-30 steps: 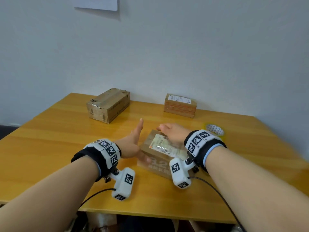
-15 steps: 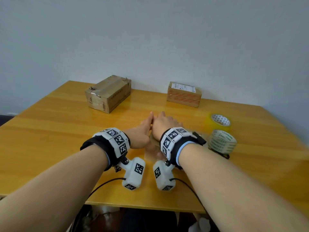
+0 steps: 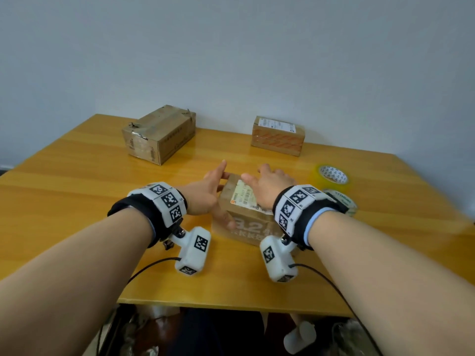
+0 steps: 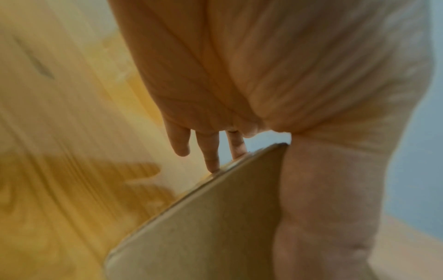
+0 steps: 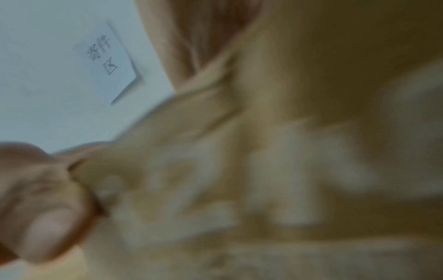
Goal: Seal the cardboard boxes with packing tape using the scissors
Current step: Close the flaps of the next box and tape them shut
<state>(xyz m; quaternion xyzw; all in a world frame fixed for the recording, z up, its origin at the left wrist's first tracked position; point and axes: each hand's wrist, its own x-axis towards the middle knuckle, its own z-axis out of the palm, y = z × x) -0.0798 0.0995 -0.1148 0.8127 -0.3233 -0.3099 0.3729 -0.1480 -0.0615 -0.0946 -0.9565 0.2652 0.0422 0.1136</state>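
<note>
A small cardboard box (image 3: 245, 218) with a white label on top lies in the middle of the table. My left hand (image 3: 216, 194) lies against its left side with fingers straight; its fingertips (image 4: 212, 164) touch the box edge (image 4: 203, 227) and the thumb presses the near face. My right hand (image 3: 268, 185) arches over the top, fingers curled over the far edge. The right wrist view is blurred and shows only the box surface (image 5: 263, 180) and a thumb (image 5: 43, 212). Two tape rolls, one yellow (image 3: 331, 176) and one clear (image 3: 343, 202), lie to the right. No scissors are in view.
Two more cardboard boxes stand at the back: a larger worn one (image 3: 159, 134) on the left and a taped, labelled one (image 3: 279, 136) on the right. The table's front edge (image 3: 231, 307) is near my forearms. A grey wall rises behind.
Half a second ago my hands were close together and hid the small box. They have since moved apart, and the box shows between them with its label up.
</note>
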